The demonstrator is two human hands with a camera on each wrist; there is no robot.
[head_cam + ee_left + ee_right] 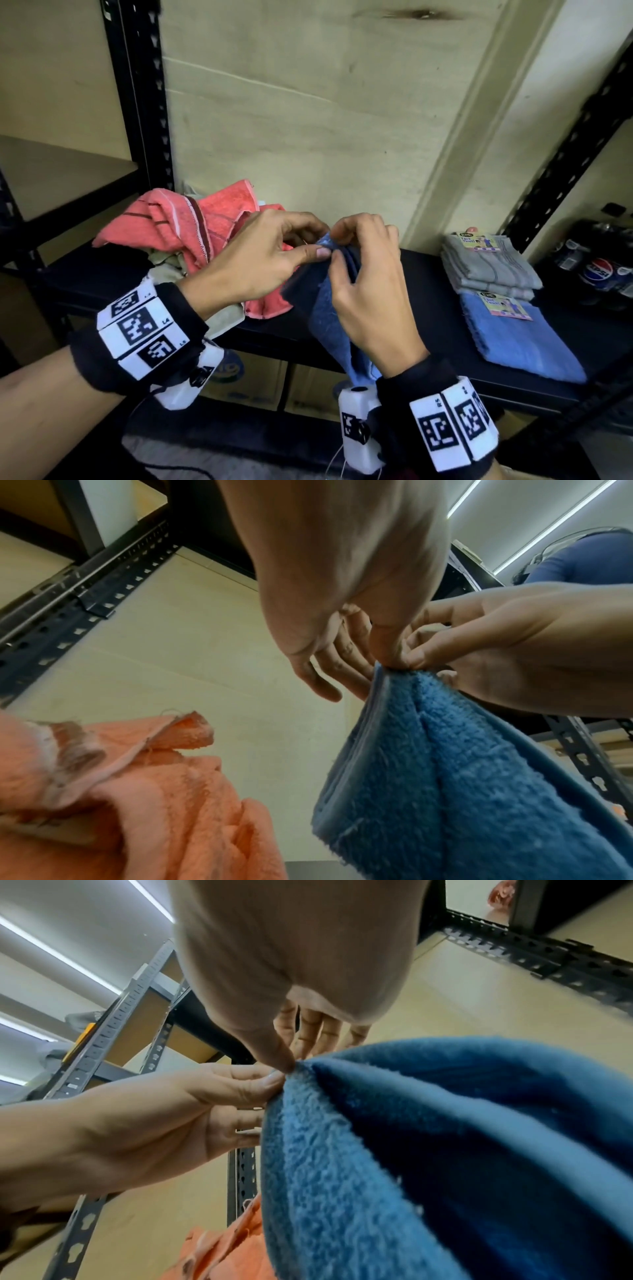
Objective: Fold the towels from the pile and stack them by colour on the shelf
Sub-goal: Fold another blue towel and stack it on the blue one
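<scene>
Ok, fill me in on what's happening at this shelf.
A person is sorting towels. Both the left hand and the right hand pinch the top edge of a blue towel, which hangs down in front of the black shelf. An unfolded pile of pink towels lies at the shelf's left. To the right sit folded grey towels and, nearer, a folded blue towel. The held towel is not folded yet.

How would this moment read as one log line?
both hands pinch blue towel corner | pink pile unfolded | shelf: grey, blue stacks
</scene>
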